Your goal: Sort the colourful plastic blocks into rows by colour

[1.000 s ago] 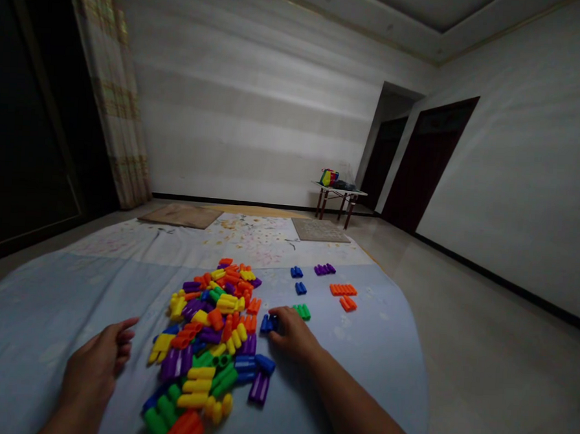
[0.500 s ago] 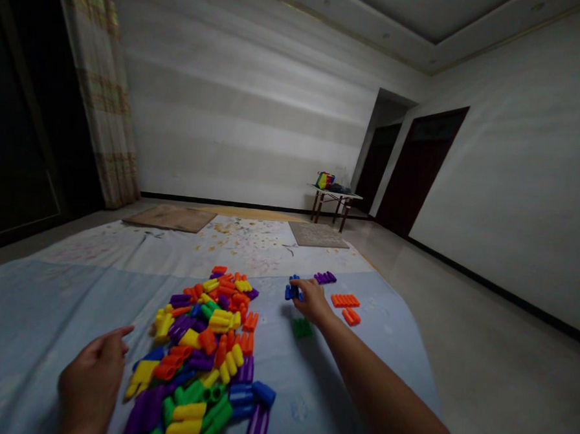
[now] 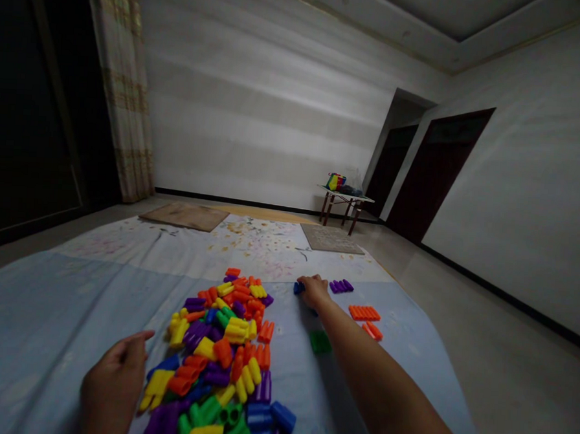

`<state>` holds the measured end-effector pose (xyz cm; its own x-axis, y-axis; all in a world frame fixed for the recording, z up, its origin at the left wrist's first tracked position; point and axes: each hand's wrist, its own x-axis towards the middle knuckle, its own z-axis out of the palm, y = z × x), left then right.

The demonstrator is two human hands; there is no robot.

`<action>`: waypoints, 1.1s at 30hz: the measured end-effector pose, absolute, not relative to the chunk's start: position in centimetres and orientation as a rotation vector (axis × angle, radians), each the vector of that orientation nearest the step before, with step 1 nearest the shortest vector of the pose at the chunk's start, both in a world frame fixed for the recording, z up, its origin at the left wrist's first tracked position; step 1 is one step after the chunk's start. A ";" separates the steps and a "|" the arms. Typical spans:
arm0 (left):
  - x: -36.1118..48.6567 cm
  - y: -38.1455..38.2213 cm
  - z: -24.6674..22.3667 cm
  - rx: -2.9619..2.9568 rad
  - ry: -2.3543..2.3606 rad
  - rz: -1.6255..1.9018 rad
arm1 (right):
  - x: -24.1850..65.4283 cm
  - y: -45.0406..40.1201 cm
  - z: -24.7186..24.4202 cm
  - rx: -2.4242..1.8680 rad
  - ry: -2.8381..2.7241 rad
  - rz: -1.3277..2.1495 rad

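A heap of plastic tube blocks (image 3: pixel 215 349) in orange, yellow, purple, green and blue lies on the light blue cloth (image 3: pixel 388 390). My right hand (image 3: pixel 315 291) is closed on a blue block (image 3: pixel 298 288), low over the cloth beyond the heap's right side. Nearby lie a purple row (image 3: pixel 341 286), an orange row (image 3: pixel 364 313), a smaller orange piece (image 3: pixel 372 331) and a green piece (image 3: pixel 320 341) beside my forearm. My left hand (image 3: pixel 119 376) is left of the heap, index finger stretched out, the other fingers curled; nothing shows in it.
Two flat mats, one brown (image 3: pixel 185 216) and one grey (image 3: pixel 331 238), lie at the cloth's far edge. Behind stands a small table (image 3: pixel 347 196) with a colourful bag (image 3: pixel 336 181) on it. A curtain (image 3: pixel 126 92) hangs at the left.
My right hand has lowered the blue block towards the cloth, and the hand now covers more of it. The whole view has shifted, so things appear further right. My left hand keeps its pose.
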<state>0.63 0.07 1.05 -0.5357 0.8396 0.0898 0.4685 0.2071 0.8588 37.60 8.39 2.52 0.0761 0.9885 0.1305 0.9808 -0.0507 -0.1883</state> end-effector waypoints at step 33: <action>1.3 -0.1 1.2 1.249 2.018 1.369 | 27.5 -1.4 5.0 -1.459 -2.185 0.461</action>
<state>1.34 -0.13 1.18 -0.5213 0.8401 0.1497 0.4499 0.1214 0.8848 27.52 -1.39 4.97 -0.3240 0.9256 0.1957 0.7677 0.3781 -0.5173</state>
